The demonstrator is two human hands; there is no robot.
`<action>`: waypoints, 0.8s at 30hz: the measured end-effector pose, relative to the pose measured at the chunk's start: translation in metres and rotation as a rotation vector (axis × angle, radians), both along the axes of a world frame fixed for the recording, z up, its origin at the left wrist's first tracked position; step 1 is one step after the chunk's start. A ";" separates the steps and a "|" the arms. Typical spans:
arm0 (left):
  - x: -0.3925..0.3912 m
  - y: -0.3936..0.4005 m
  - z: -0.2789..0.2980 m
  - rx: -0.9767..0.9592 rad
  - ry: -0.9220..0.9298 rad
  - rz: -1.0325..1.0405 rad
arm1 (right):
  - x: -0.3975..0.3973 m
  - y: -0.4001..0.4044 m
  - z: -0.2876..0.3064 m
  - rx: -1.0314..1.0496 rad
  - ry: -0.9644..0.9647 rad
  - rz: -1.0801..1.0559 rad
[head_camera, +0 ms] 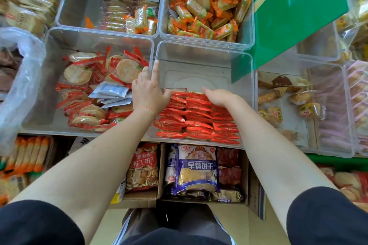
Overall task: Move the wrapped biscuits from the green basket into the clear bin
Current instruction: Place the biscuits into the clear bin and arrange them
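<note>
2 bare hands worked a rigid clear bin: left hand gripped its wall, right hand lay flat, holding nothing, on 3 rows of glossy red-wrapped biscuits.

purple bag "早餐饼干", red bag "布丁饼干"

Centre of frame: a clear bin holds red-wrapped biscuits stacked in rows across its near half; the far half shows bare floor. The left hand grips the bin's left wall, index finger extended up along the rim, thumb inside touching the biscuits. The right hand rests palm-down on the top of the stack, fingers straight. Upper right: a green panel leans over the bin's far right corner. Neighbouring bins hold other wrapped snacks.
</note>
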State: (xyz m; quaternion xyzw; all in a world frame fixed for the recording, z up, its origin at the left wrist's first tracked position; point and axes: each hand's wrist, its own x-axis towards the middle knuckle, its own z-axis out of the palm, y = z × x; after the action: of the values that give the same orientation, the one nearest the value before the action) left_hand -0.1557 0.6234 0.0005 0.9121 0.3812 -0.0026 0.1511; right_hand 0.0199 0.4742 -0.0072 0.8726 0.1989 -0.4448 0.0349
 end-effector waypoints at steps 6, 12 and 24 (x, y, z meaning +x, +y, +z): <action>0.001 0.001 -0.001 0.009 0.005 -0.005 | 0.005 0.008 0.004 0.149 -0.091 0.030; 0.001 0.000 -0.001 0.033 0.032 -0.021 | -0.019 0.026 -0.009 0.308 -0.128 0.173; -0.001 -0.002 0.003 0.093 0.084 -0.065 | -0.066 -0.034 0.019 0.688 -0.461 -0.078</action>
State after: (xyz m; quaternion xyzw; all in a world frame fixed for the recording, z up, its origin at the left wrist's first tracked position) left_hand -0.1562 0.6215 0.0036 0.9291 0.3572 -0.0277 0.0921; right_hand -0.0461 0.4400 0.0118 0.9170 0.2896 -0.1464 -0.2318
